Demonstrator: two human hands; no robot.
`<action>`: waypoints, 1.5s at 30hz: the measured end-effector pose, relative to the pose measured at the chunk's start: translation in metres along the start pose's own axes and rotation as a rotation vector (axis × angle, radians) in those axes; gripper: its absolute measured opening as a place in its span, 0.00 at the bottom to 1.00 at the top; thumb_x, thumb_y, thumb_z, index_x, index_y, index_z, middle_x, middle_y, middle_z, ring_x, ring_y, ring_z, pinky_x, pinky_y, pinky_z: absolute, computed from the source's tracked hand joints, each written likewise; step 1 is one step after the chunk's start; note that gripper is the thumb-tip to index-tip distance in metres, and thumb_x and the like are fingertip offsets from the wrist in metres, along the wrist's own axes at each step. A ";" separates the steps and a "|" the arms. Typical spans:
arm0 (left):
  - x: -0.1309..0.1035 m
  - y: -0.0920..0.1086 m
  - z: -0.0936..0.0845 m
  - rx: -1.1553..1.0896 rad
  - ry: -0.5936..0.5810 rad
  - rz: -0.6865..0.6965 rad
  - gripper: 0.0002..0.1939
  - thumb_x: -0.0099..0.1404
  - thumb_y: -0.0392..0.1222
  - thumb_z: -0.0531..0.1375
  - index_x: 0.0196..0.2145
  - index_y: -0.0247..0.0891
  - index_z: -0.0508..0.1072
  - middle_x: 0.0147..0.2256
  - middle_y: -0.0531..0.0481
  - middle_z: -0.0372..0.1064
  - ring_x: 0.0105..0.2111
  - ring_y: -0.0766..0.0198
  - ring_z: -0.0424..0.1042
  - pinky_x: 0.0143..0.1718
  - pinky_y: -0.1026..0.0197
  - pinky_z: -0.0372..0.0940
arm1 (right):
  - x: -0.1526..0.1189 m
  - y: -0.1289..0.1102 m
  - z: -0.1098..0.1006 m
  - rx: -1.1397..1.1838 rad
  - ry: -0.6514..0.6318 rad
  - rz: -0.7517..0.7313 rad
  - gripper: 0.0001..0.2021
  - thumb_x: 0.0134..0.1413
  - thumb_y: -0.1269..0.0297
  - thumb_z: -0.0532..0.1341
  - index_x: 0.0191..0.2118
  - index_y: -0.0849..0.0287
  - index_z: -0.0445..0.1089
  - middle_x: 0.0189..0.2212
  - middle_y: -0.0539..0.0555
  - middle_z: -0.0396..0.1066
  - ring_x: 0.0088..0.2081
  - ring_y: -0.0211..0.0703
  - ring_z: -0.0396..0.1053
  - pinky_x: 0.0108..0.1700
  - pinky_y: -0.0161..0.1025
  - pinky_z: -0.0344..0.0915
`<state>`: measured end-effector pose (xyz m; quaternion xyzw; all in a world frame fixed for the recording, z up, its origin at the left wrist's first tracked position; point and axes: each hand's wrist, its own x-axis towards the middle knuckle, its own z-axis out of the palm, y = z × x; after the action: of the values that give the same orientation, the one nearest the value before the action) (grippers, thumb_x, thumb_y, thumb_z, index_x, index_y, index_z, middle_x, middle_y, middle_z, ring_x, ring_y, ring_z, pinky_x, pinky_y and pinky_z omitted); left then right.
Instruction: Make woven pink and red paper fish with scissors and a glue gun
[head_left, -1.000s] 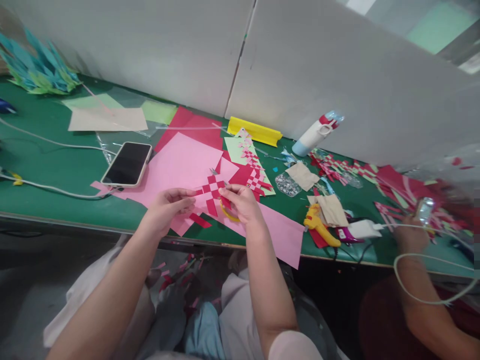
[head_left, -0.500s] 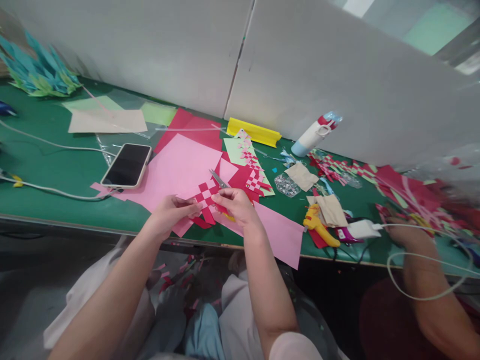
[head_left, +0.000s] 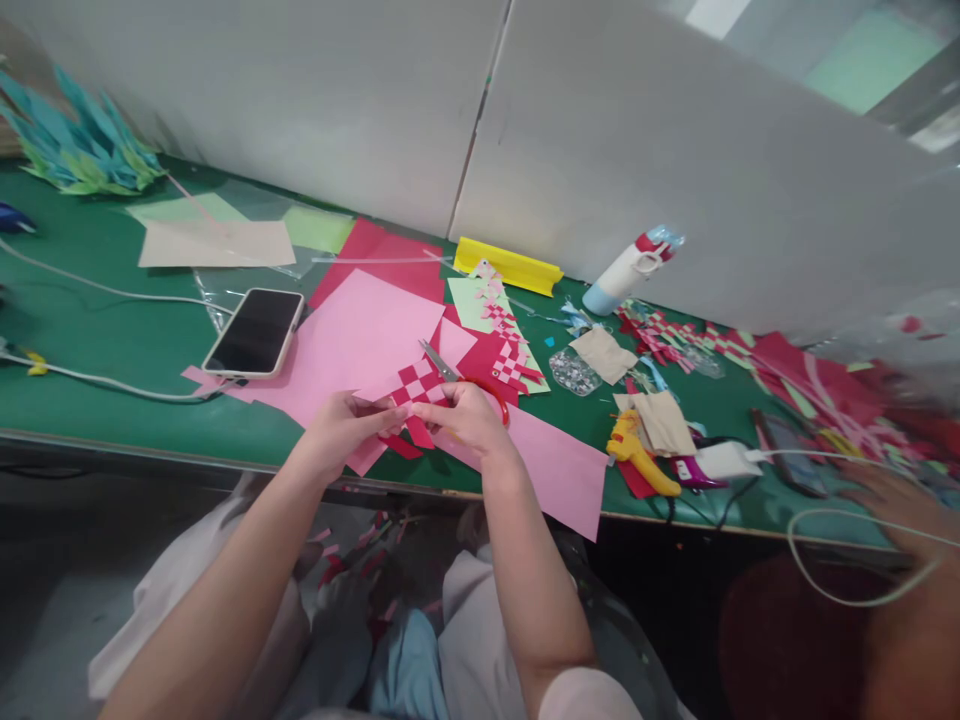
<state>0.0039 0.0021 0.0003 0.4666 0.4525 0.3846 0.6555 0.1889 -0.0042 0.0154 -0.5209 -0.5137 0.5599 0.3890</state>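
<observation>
A red and pink checkered woven paper piece (head_left: 420,382), with loose red strips at its lower edge, lies between my hands. My left hand (head_left: 341,428) is closed in a pinch on its left edge. My right hand (head_left: 466,415) has scissors (head_left: 438,360) tucked in it, blades pointing up and left, a red handle loop showing beside the knuckles. Its thumb and forefinger meet my left fingertips at the woven piece's lower edge. Exactly what the right fingertips pinch is hidden. Pink paper sheets (head_left: 360,320) lie under and around the hands.
A phone (head_left: 255,332) with a cable lies left. Behind are a yellow holder (head_left: 508,266) and a bottle (head_left: 630,270). A yellow glue gun (head_left: 637,452), a second phone (head_left: 791,452) and a co-worker's blurred hand (head_left: 892,495) are at right. The table's front edge runs below my wrists.
My right fingertips have moved left and down to meet the left ones, and the red scissors handle now shows. The co-worker's hand has moved right, uncovering a phone.
</observation>
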 end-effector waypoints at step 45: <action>-0.008 0.013 -0.010 0.485 0.026 0.231 0.18 0.62 0.55 0.58 0.34 0.37 0.78 0.34 0.46 0.78 0.34 0.59 0.74 0.35 0.61 0.67 | -0.007 -0.008 -0.016 -0.027 -0.281 0.117 0.21 0.43 0.50 0.70 0.21 0.59 0.63 0.13 0.42 0.58 0.13 0.27 0.53 0.15 0.29 0.47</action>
<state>-0.0089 0.0003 0.0132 0.6536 0.4835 0.3433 0.4702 0.2051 -0.0074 0.0254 -0.4715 -0.5393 0.6422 0.2728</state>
